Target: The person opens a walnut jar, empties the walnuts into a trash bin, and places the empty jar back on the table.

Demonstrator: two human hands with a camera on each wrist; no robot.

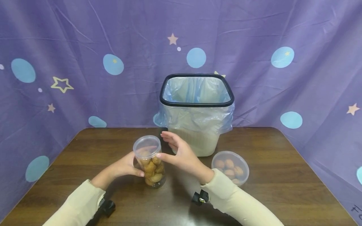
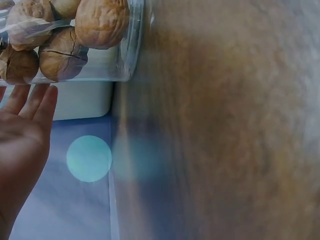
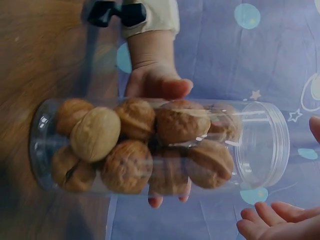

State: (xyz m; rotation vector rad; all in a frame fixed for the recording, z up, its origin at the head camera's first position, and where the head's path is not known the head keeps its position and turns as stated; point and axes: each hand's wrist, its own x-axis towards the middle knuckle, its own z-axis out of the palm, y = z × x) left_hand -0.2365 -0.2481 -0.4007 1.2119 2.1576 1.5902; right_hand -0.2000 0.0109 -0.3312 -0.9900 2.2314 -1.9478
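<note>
A clear plastic jar (image 1: 151, 171) of walnuts (image 3: 127, 165) stands roughly upright left of the table's middle. My left hand (image 1: 124, 166) grips it from the left, thumb on the near side and fingers behind; in the right wrist view the left hand (image 3: 155, 82) shows behind the jar. Near the jar's translucent top (image 1: 147, 147) is my right hand (image 1: 181, 155), fingers spread and extended. Its thumb overlaps the rim in the head view, but the right wrist view has the right hand (image 3: 280, 222) apart from the jar.
Behind the hands stands a pale bin (image 1: 195, 141) with a black rim and a bluish plastic liner. Right of the right forearm, a round translucent container (image 1: 244, 161) holds several walnuts. A purple patterned curtain (image 1: 141, 40) hangs behind the wooden table (image 1: 263, 175).
</note>
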